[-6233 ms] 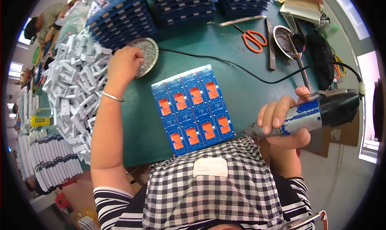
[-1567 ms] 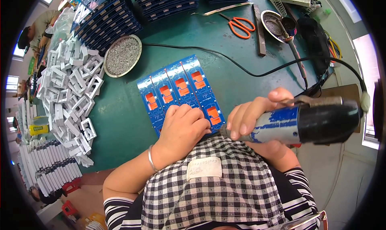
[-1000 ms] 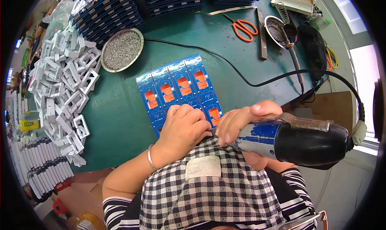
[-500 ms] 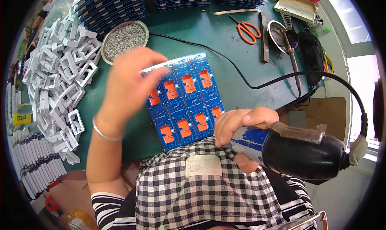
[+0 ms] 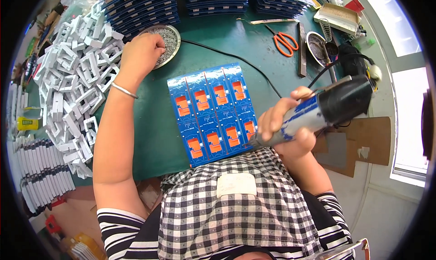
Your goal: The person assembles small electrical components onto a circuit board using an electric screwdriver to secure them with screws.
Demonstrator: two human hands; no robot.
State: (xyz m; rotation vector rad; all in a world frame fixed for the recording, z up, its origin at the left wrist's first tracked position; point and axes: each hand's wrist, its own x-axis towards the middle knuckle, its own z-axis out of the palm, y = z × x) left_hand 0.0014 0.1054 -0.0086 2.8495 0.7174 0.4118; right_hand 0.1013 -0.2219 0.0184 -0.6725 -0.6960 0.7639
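Silver screws (image 5: 170, 38) under left fingers (image 5: 158, 43), panel (image 5: 211, 118) apart

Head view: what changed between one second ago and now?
The left hand moved from the blue rectangular circuit board forward-left to the round metal dish of small silvery parts; whether it holds any is unclear. The right hand still grips the silver-blue power screwdriver, whose black end swung forward. The orange-handled scissors and white plastic frames stayed.
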